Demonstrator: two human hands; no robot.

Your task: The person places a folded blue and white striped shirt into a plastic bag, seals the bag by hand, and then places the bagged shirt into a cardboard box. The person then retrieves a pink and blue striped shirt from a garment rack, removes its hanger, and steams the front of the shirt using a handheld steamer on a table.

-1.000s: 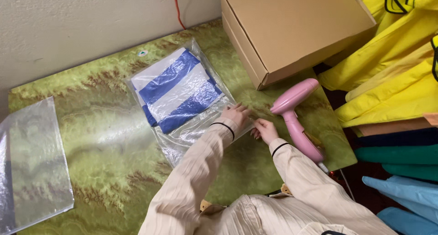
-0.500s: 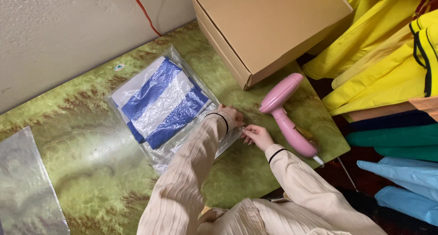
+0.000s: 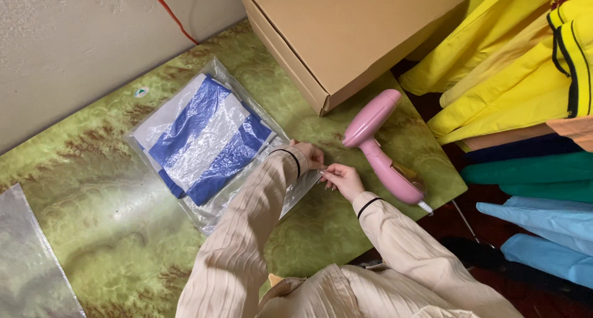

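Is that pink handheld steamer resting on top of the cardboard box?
No, the pink handheld steamer lies on the green table, just beside the cardboard box.

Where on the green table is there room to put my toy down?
The widest bare patch of table lies between the bagged blue and white cloth and the empty plastic sheet. It is crowded around the left hand, right hand, pink steamer and cardboard box.
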